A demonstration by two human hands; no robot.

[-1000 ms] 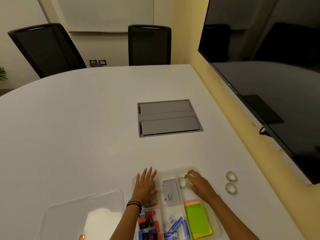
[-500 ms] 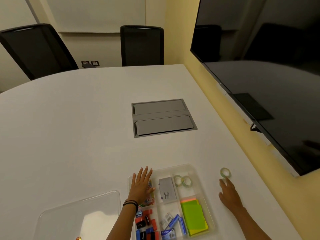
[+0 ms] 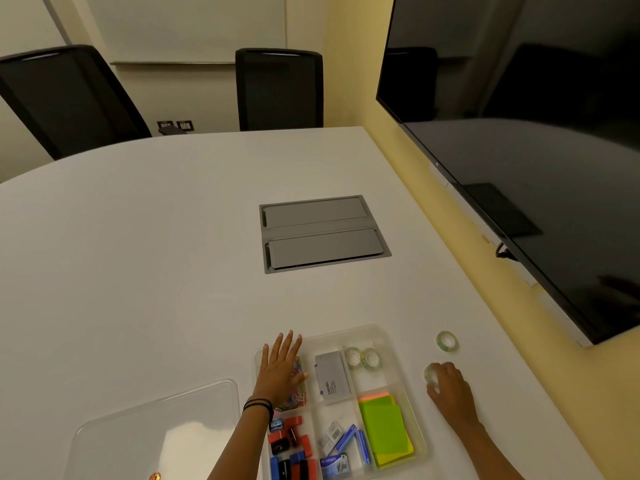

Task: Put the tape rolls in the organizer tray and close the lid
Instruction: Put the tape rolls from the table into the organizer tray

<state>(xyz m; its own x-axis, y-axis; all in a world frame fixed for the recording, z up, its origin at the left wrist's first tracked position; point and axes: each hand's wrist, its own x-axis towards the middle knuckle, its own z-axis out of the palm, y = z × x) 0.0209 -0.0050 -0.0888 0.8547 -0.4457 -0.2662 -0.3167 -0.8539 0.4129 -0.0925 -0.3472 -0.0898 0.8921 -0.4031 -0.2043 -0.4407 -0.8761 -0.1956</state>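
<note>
Overhead, the left hand (image 3: 281, 370) lies flat, fingers spread, on the tray (image 3: 394, 344). Right hand (image 3: 450, 389) seems curled around a roll (image 3: 432, 374) on the table (image 3: 173, 271). Two rolls (image 3: 362, 358) sit in the tray, another (image 3: 447, 340) lies outside; the lid (image 3: 156, 434) is off.

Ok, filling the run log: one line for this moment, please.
right hand: gripping clear tape roll on white table | left hand: flat on clear organizer tray | two rolls in tray | lid off

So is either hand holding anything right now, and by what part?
The right hand has its fingertips around the rim of a tape roll on the table. The left hand lies flat, holding nothing.
</note>
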